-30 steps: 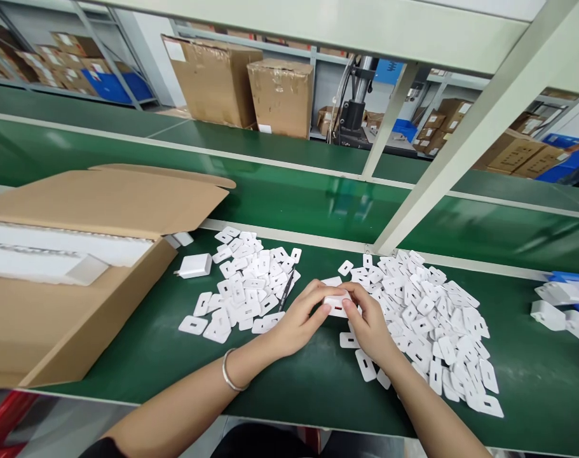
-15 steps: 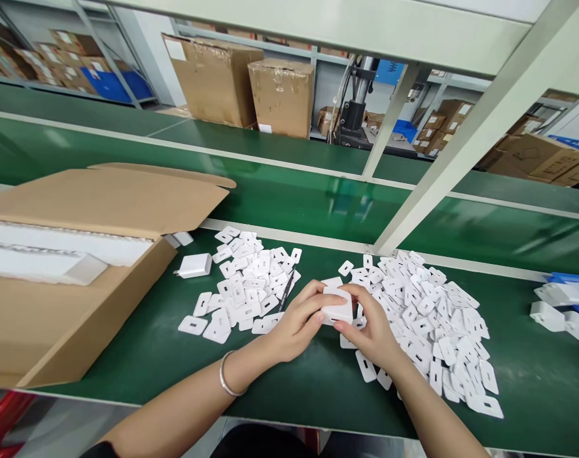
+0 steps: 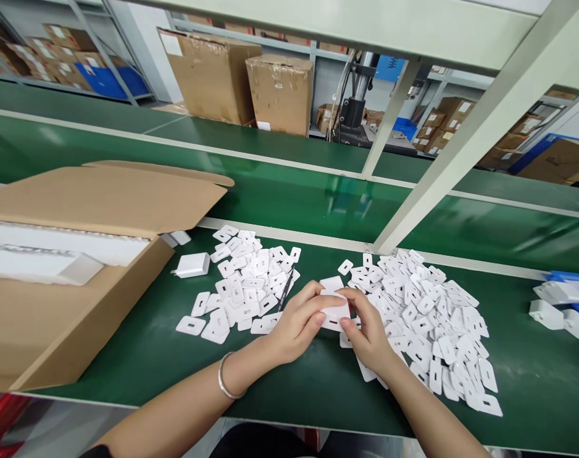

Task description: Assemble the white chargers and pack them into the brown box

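Note:
Between my two hands is a white charger (image 3: 335,312), its face with a small dark slot turned toward me. My left hand (image 3: 293,326) is closed on its left side, fingers over the top. My right hand (image 3: 371,334) grips the right side with thumb and fingers. Flat white slotted plates lie loose in a left pile (image 3: 245,283) and a larger right pile (image 3: 427,315). A slim black tool (image 3: 286,291), perhaps tweezers, rests on the left pile near my left hand. Another white charger (image 3: 192,264) with a prong showing lies farther left.
An open cardboard box (image 3: 98,312) with white cartons stands at the left. White housings (image 3: 558,305) and something blue sit at the right edge. A slanted metal post (image 3: 442,159) rises behind the right pile. Large cardboard boxes (image 3: 279,92) stand beyond the green partition.
The charger has tilted in my hands, so the slotted face shows more fully. My right thumb has moved up along its edge. The view has shifted slightly.

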`<state>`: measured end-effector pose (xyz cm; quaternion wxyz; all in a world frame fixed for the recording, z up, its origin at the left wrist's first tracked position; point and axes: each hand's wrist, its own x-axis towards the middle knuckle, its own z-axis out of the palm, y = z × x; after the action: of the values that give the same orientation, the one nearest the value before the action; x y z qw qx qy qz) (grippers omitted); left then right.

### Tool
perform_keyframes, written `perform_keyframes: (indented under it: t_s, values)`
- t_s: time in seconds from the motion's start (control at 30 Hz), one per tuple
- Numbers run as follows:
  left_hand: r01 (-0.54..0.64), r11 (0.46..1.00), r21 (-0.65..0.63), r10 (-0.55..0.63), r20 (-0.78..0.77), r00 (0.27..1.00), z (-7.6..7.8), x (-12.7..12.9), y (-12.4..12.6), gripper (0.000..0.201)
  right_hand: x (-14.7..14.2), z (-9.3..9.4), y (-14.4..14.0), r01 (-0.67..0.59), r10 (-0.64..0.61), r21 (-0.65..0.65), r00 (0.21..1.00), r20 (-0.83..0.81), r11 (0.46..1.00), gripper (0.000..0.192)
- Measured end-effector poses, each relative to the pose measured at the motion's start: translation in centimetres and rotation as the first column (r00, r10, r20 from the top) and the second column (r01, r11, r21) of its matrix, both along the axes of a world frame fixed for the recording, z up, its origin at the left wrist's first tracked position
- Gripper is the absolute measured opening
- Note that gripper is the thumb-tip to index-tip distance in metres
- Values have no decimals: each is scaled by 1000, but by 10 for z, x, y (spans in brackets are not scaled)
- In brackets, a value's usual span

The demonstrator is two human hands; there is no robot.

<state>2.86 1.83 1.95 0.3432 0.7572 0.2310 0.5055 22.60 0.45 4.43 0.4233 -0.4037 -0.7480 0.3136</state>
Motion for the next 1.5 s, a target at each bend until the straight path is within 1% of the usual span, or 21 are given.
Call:
perform_keyframes:
  t_s: [0.1, 0.2, 0.37, 0.43, 0.63, 0.77, 0.83, 0.93, 1.03, 1.13, 1.27, 1.33, 1.43, 1.5]
  values:
    - [13, 999, -52, -14, -24, 1000, -3, 2, 0, 47, -2, -4, 1, 25, -28, -60, 999, -44, 998, 35]
    - [14, 999, -50, -16, -34, 999, -3, 2, 0, 41, -3, -5, 1, 12, -19, -92, 997, -71, 996, 36]
    - [0, 998, -55, 1, 14, 1000, 1, 1, 0, 37, -2, -2, -1, -18, 17, -96, 1000, -20, 995, 36]
    - [4, 999, -35, -3, 21, 1000, 2, 1, -1, 37, -1, 0, -3, -19, 19, -85, 1000, 2, 996, 34]
    - [8, 1000, 24, -9, 30, 1000, 6, 0, -4, 35, 0, 7, -4, -30, 30, -17, 1000, 6, 999, 37]
    - [16, 999, 32, -14, -36, 999, 8, -2, -4, 36, 0, 9, -1, -57, 57, -17, 998, -11, 998, 41]
    - [23, 999, 32, -21, -59, 998, 7, -2, -3, 39, 1, 10, -1, -57, 57, -22, 998, -15, 998, 41]
    - [33, 999, 9, -33, -55, 998, 6, -3, -2, 45, 2, 9, -1, -20, 21, -13, 1000, 16, 1000, 40]
    - [24, 1000, -9, -24, -37, 999, 6, -3, -2, 44, 0, 7, -3, 2, -1, -2, 999, 36, 1000, 41]
    - [-10, 1000, -16, 10, -6, 1000, 6, -2, -3, 44, -2, 4, -3, 19, -19, 1, 999, 27, 1000, 41]
    - [-43, 999, -15, 43, 14, 999, 4, 0, -3, 44, -4, 3, -2, -19, 19, 3, 999, 26, 1000, 48]
    - [-48, 999, -7, 49, 28, 998, 3, 0, -2, 43, -5, 3, -3, -13, 12, 16, 998, 59, 1000, 47]
    - [-43, 999, -11, 44, 45, 998, 1, -1, -1, 42, -4, 5, -4, 27, -34, 59, 993, 114, 998, 40]
    - [-28, 1000, -7, 28, 29, 999, -1, -1, 0, 45, -3, 6, -4, 39, -51, 93, 990, 129, 995, 42]
